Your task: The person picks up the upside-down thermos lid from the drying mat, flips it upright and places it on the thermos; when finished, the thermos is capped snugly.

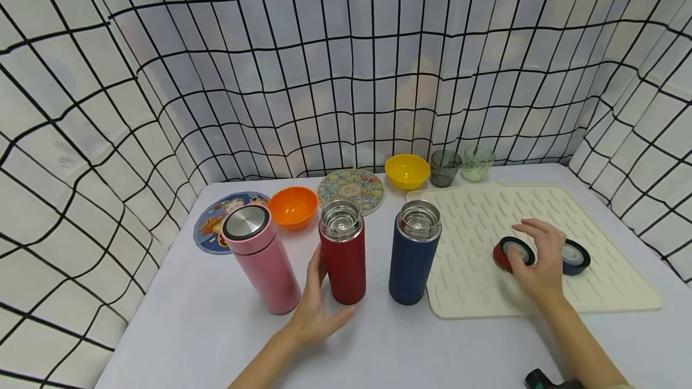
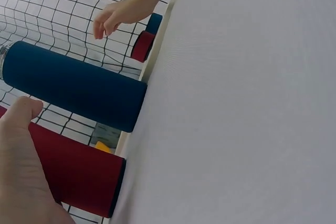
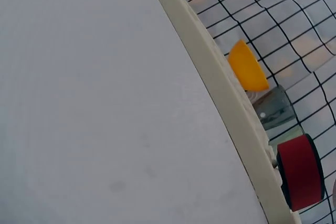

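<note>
My left hand [image 1: 313, 308] is beside an uncapped red thermos [image 1: 346, 266], fingers along its left side and thumb spread out in front. An uncapped blue thermos [image 1: 412, 269] stands to the right, its metal strainer mouth showing. Left of the hand is a pink thermos [image 1: 273, 275] with its lid on. My right hand [image 1: 545, 257] hovers over the pale drying mat [image 1: 476, 293], fingers loosely bent and apart. Below it a red lid [image 3: 302, 171] lies on the mat, with a blue lid [image 1: 575, 258] just right of it. The left wrist view shows space between the right hand and both lids.
Along the back are an orange bowl [image 1: 293, 208], a yellow bowl [image 1: 407, 171], a dark glass [image 1: 445, 168] and a greenish glass [image 1: 477, 164]. Two patterned round mats lie flat, one blue [image 1: 218, 227], one multicoloured [image 1: 359, 188]. Black netting [image 1: 373, 80] surrounds the table.
</note>
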`<state>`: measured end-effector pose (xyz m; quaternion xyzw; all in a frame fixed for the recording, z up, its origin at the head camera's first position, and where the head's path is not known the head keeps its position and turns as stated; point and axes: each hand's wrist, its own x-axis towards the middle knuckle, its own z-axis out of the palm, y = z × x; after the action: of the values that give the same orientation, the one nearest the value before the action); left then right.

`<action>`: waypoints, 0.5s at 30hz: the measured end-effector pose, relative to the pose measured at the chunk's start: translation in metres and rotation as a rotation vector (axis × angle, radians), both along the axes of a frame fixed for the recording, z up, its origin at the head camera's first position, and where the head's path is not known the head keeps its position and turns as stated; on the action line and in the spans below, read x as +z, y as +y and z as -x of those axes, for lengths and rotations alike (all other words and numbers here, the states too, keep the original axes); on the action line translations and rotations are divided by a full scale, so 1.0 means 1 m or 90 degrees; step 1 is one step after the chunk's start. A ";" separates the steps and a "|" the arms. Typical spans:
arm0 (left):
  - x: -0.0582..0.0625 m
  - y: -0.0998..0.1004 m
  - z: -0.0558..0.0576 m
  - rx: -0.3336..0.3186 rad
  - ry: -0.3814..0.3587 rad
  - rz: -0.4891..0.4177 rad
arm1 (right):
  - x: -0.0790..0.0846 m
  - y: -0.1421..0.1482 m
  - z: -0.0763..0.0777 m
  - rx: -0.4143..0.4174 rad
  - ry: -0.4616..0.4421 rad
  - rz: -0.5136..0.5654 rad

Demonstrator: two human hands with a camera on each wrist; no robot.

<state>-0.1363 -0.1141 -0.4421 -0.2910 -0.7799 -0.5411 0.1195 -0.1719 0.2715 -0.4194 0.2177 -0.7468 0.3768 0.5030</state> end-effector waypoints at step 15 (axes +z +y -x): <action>-0.017 -0.003 0.002 -0.033 -0.020 -0.050 | -0.043 0.028 0.007 -0.062 -0.328 -0.034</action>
<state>-0.1378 -0.1169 -0.4592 -0.2977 -0.7521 -0.5786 0.1044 -0.1787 0.2994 -0.4626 0.0915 -0.8693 0.3755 0.3081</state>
